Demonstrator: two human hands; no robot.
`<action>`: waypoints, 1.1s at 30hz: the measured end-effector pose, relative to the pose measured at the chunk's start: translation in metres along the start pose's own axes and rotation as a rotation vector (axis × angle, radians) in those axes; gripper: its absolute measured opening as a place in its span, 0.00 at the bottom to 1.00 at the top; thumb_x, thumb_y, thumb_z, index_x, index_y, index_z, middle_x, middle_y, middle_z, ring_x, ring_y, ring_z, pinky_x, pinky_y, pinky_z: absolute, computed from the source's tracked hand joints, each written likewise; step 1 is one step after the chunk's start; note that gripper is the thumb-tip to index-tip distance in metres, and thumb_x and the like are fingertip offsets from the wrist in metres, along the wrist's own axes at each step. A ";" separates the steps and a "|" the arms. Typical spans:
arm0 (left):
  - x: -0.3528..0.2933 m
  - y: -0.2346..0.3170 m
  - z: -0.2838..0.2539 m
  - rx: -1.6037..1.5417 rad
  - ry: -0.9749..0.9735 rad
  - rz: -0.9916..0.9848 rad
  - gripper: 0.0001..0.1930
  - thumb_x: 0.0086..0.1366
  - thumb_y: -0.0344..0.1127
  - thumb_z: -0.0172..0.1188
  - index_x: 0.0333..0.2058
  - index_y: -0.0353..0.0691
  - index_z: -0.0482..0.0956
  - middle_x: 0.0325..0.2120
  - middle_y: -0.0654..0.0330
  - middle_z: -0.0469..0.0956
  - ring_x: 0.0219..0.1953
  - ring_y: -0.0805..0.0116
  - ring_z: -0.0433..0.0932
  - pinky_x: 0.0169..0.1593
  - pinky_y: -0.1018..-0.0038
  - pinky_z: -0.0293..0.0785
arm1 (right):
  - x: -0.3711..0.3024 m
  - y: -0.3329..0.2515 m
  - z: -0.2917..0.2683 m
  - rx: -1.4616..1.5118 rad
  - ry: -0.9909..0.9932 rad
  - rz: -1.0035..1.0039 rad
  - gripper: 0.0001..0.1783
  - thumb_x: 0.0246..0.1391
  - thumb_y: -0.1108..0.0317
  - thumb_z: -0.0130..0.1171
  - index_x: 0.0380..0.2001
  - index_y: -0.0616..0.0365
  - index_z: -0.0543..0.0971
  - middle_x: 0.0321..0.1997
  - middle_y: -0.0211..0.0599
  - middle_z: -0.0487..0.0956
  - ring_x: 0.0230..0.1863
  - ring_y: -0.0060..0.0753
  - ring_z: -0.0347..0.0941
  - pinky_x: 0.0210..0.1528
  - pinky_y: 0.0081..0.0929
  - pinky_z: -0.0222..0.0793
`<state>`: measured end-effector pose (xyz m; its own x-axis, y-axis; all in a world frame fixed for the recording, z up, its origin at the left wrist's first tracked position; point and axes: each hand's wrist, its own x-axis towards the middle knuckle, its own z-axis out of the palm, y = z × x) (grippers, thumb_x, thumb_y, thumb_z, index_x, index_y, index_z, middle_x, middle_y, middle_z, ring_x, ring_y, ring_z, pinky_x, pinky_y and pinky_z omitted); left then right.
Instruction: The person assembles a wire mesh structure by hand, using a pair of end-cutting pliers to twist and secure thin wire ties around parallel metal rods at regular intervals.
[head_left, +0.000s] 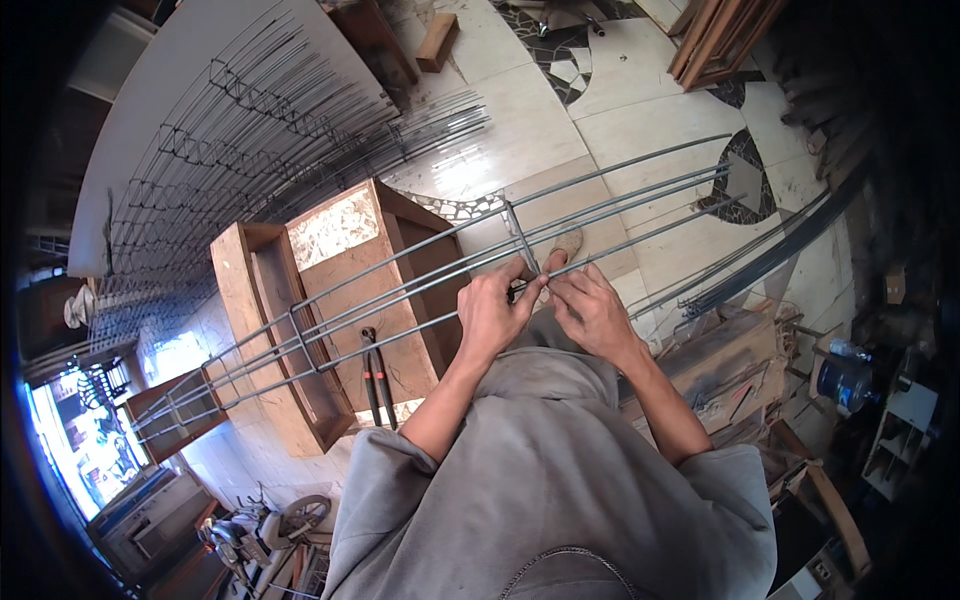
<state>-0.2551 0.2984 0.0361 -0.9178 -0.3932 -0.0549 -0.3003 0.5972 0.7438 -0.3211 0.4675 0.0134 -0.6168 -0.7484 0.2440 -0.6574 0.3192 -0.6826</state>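
A long cage of thin steel rods (390, 292) runs from the lower left to the upper right, with square wire stirrups (519, 237) around the rods at intervals. My left hand (492, 308) is closed on the nearest rod where a stirrup's corner meets it. Beside it, my right hand (592, 312) pinches at the same corner; whatever its fingertips hold is too small to make out. A pair of end-cutting pincers (374, 375) with red and black handles lies on the wooden box, left of my left forearm.
A wooden box (335, 263) and a plank frame (235, 300) bear the cage's left part. Many finished cages (230, 150) lean at the upper left. Loose rods (730, 285) lie at right, near a wooden bench (720, 365). A wood block (437, 42) rests on the tiled floor.
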 end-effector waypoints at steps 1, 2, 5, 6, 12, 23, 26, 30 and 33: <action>-0.001 -0.003 0.002 -0.020 -0.003 0.014 0.17 0.58 0.46 0.69 0.26 0.37 0.77 0.12 0.55 0.72 0.15 0.59 0.71 0.22 0.66 0.64 | 0.003 -0.005 -0.004 -0.034 -0.033 0.008 0.14 0.45 0.77 0.63 0.39 0.64 0.80 0.36 0.42 0.78 0.36 0.48 0.71 0.42 0.39 0.71; -0.001 -0.007 0.004 -0.040 -0.004 0.027 0.16 0.58 0.46 0.69 0.26 0.38 0.78 0.13 0.55 0.73 0.15 0.59 0.72 0.22 0.66 0.64 | 0.005 -0.008 -0.007 -0.069 -0.066 0.015 0.14 0.44 0.76 0.64 0.39 0.64 0.80 0.35 0.41 0.78 0.36 0.47 0.71 0.42 0.38 0.71; -0.003 -0.013 0.004 -0.056 0.010 0.056 0.15 0.59 0.46 0.68 0.27 0.40 0.80 0.13 0.56 0.74 0.16 0.59 0.75 0.22 0.66 0.66 | 0.017 -0.014 -0.017 -0.246 -0.178 -0.103 0.13 0.43 0.75 0.65 0.36 0.63 0.80 0.32 0.39 0.77 0.36 0.44 0.72 0.42 0.38 0.71; -0.004 -0.014 0.005 -0.062 0.021 0.059 0.14 0.59 0.46 0.68 0.28 0.41 0.80 0.13 0.56 0.75 0.16 0.60 0.76 0.22 0.66 0.66 | 0.023 -0.016 -0.023 -0.303 -0.251 -0.138 0.11 0.45 0.73 0.63 0.35 0.63 0.81 0.33 0.38 0.78 0.38 0.43 0.73 0.44 0.38 0.71; -0.011 -0.023 0.001 -0.099 0.032 0.161 0.08 0.59 0.41 0.66 0.30 0.43 0.82 0.16 0.57 0.77 0.19 0.58 0.78 0.25 0.65 0.70 | 0.076 -0.035 -0.054 -0.624 -0.672 -0.401 0.09 0.52 0.68 0.56 0.34 0.58 0.82 0.37 0.33 0.81 0.43 0.33 0.77 0.53 0.36 0.69; -0.016 -0.031 0.004 -0.090 0.061 0.210 0.07 0.51 0.34 0.64 0.30 0.42 0.80 0.20 0.53 0.80 0.26 0.53 0.81 0.28 0.60 0.74 | 0.115 -0.073 -0.049 -0.788 -0.905 -0.809 0.10 0.52 0.69 0.55 0.38 0.56 0.75 0.27 0.38 0.81 0.28 0.34 0.81 0.54 0.35 0.68; -0.012 -0.029 0.002 -0.095 0.014 0.148 0.12 0.45 0.36 0.66 0.31 0.42 0.80 0.21 0.52 0.80 0.27 0.51 0.81 0.29 0.58 0.74 | 0.116 -0.072 -0.045 -0.755 -0.937 -0.795 0.09 0.52 0.70 0.54 0.38 0.58 0.74 0.24 0.40 0.81 0.24 0.36 0.81 0.57 0.36 0.67; -0.013 -0.025 0.001 -0.116 0.036 0.134 0.11 0.45 0.34 0.65 0.30 0.42 0.80 0.21 0.51 0.80 0.27 0.50 0.81 0.29 0.58 0.74 | 0.115 -0.076 -0.043 -0.729 -0.911 -0.740 0.08 0.53 0.71 0.54 0.37 0.58 0.74 0.24 0.40 0.81 0.25 0.37 0.81 0.58 0.36 0.67; -0.012 -0.027 0.001 -0.125 0.027 0.168 0.10 0.45 0.33 0.64 0.30 0.43 0.80 0.21 0.51 0.80 0.28 0.49 0.81 0.30 0.59 0.74 | 0.110 -0.075 -0.040 -0.747 -0.820 -0.805 0.07 0.53 0.71 0.54 0.36 0.58 0.75 0.26 0.41 0.81 0.27 0.36 0.81 0.58 0.35 0.67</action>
<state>-0.2360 0.2880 0.0156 -0.9446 -0.3145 0.0934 -0.1072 0.5650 0.8181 -0.3570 0.3844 0.1195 0.3018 -0.9174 -0.2595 -0.9448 -0.3241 0.0469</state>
